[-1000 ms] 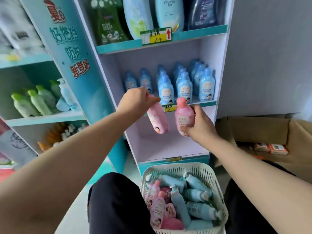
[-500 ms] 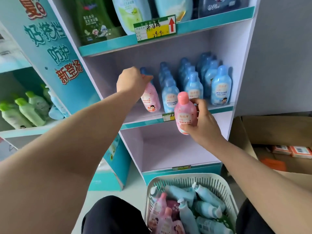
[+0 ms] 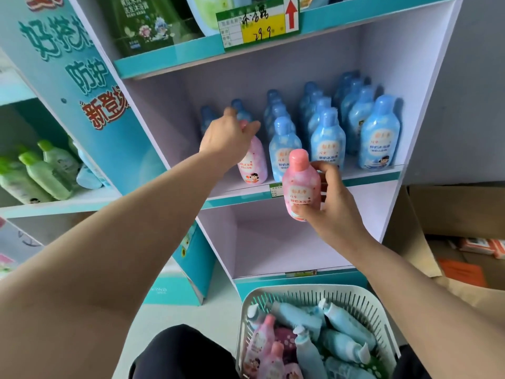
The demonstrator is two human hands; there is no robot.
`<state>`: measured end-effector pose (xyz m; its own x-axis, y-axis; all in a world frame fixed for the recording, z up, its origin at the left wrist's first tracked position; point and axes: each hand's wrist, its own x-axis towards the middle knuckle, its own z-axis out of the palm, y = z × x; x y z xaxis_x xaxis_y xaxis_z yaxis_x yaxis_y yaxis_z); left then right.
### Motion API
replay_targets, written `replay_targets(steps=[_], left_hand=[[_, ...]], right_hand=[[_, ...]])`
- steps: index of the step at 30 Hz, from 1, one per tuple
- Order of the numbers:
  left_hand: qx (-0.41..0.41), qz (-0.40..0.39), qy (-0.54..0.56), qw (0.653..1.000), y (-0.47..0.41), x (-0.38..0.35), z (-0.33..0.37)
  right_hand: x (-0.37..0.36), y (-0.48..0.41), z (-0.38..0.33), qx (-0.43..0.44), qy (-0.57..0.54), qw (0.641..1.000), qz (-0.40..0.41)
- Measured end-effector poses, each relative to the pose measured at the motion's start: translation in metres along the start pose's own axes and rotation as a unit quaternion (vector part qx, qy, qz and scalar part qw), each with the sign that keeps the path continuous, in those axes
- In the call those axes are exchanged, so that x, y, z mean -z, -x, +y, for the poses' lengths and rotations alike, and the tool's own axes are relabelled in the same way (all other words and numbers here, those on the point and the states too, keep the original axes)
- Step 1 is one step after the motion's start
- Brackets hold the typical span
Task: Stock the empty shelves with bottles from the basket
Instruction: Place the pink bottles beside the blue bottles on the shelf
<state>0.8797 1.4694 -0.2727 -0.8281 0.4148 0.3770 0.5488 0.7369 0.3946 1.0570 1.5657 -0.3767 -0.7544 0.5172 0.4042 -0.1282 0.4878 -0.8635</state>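
Head view, the only one. Left hand [image 3: 228,138] reaches into the middle shelf [image 3: 369,175], fingers curled over the cap of the shelved pink bottle [image 3: 252,165]. That bottle stands upright near the shelf's front edge, just left of the blue bottles [image 3: 379,135]. The blue bottles stand upright in rows running to the back and fill the shelf's right part.

Right hand [image 3: 330,203] grips the held pink bottle [image 3: 300,184], thumb under its base and fingers wrapped round its right side. It is upright, label toward the camera, in the air in front of the shelf's front edge, touching no shelf.

The lower shelf [image 3: 273,242] sits below, white inside with a teal front lip.

The basket [image 3: 300,292] is white and slotted, low in the frame between the person's knees. Basket bottles [image 3: 338,321] lie on their sides in a pile, blue ones to the right, pink ones to the left.

A price tag [image 3: 257,26] with a red arrow is clipped to the top shelf's edge, and a green pouch [image 3: 144,23] stands up there. Green bottles [image 3: 46,173] lean on the neighbouring rack at far left. A cardboard box [image 3: 451,209] sits at right.
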Motion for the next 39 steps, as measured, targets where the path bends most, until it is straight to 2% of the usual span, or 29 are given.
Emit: replay_targets(steps=[4, 7, 10, 15, 22, 27, 32, 34, 35, 39], left_hand=[[-0.045, -0.037, 0.101, 0.993, 0.014, -0.005, -0.008], [-0.066, -0.055, 0.124, 0.989, 0.019, -0.013, -0.017], [-0.071, -0.025, 0.12, 0.99, 0.019, -0.021, -0.02], [-0.033, 0.031, 0.107, 0.993, 0.006, -0.037, -0.018], [-0.018, 0.063, 0.124, 0.99, -0.027, -0.051, -0.025], [-0.001, -0.011, 0.106, 0.994, -0.035, -0.066, -0.028], [0.113, -0.057, 0.11, 0.986, -0.049, -0.071, -0.026], [0.136, -0.079, 0.169, 0.973, -0.048, -0.066, -0.026], [0.143, -0.089, 0.183, 0.969, -0.047, -0.066, -0.029], [0.123, -0.095, 0.127, 0.98, -0.037, -0.069, -0.045]], right_hand=[[-0.004, 0.001, 0.005, -0.014, -0.016, 1.0, -0.003], [-0.006, -0.002, 0.006, -0.014, -0.011, 1.0, -0.002], [-0.006, -0.006, 0.004, -0.007, -0.027, 1.0, 0.002], [-0.007, -0.011, 0.007, 0.003, -0.054, 0.998, 0.016], [-0.006, -0.019, 0.014, 0.03, -0.057, 0.998, 0.021], [-0.009, -0.023, 0.015, 0.024, -0.063, 0.997, 0.032], [-0.013, -0.023, 0.017, 0.015, -0.064, 0.997, 0.027], [-0.013, -0.022, 0.017, 0.019, -0.058, 0.998, 0.024], [-0.013, -0.022, 0.017, 0.019, -0.058, 0.998, 0.024], [-0.013, -0.022, 0.016, 0.011, -0.056, 0.998, 0.028]])
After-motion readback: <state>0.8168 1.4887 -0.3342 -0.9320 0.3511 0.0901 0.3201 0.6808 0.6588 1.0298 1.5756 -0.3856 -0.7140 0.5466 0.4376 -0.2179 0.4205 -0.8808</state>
